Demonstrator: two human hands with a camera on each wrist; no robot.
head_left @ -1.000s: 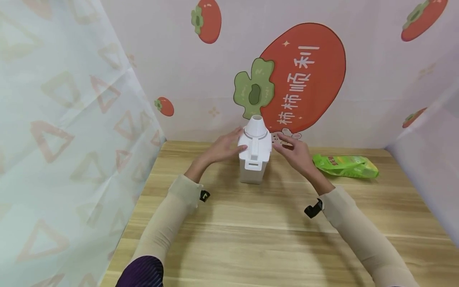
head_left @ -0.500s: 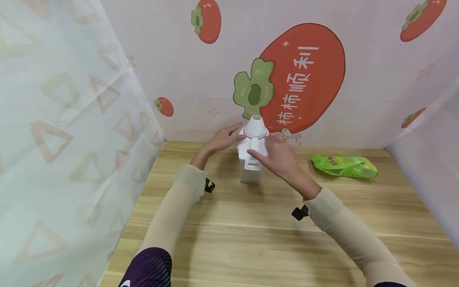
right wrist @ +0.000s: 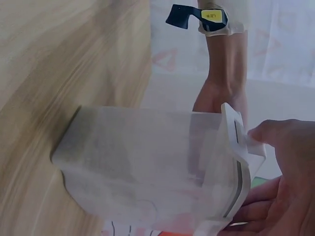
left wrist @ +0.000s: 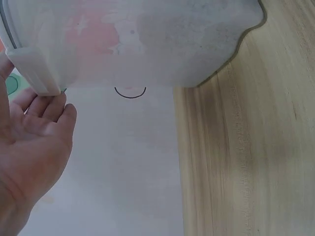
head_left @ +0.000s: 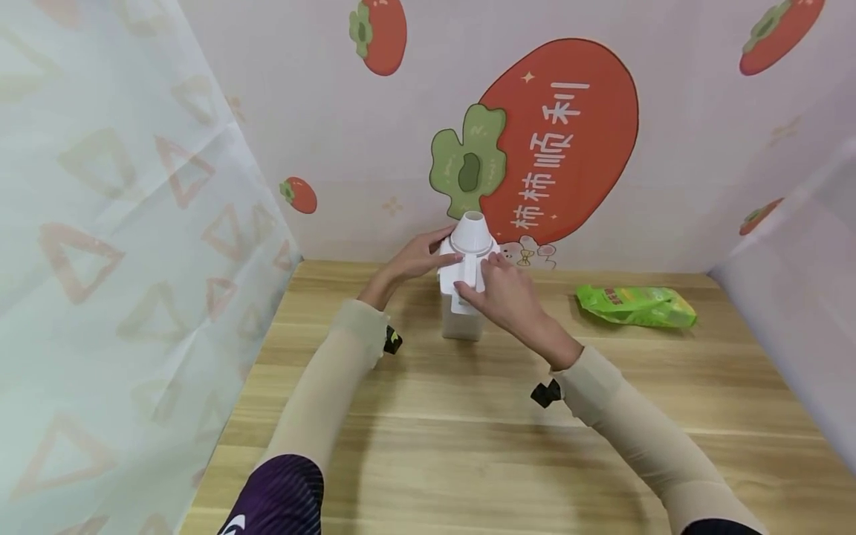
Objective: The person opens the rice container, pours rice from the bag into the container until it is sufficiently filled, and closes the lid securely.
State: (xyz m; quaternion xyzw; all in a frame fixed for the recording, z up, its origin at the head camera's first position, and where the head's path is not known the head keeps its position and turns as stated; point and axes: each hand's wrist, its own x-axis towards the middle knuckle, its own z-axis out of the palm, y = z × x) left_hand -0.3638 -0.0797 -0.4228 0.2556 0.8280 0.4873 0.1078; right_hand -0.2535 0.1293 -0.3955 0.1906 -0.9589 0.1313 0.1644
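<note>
A translucent plastic storage box (head_left: 461, 327) stands upright on the wooden table, near the back wall. On it sits a white lid (head_left: 449, 281), with a raised handle (head_left: 470, 272) and a hollow cone (head_left: 472, 235) pointing up. My left hand (head_left: 416, 260) holds the lid's left side, thumb on top; in the left wrist view its fingertips curl under a white side clip (left wrist: 34, 71). At the right, my right hand (head_left: 512, 297) grips the lid. Its thumb touches the handle area, as the right wrist view shows, and its fingers (right wrist: 256, 209) lie along the lid's side.
A green plastic packet (head_left: 637, 306) lies on the table (head_left: 468, 461) to the right. Behind stands a wall covering (head_left: 374, 148) printed with red persimmons; a patterned sheet (head_left: 134, 297) closes off the left side.
My right hand has moved leftward from beside the box onto the lid, thumb near the handle. My left hand stays at the lid's left side with small finger shifts. The box stands in place.
</note>
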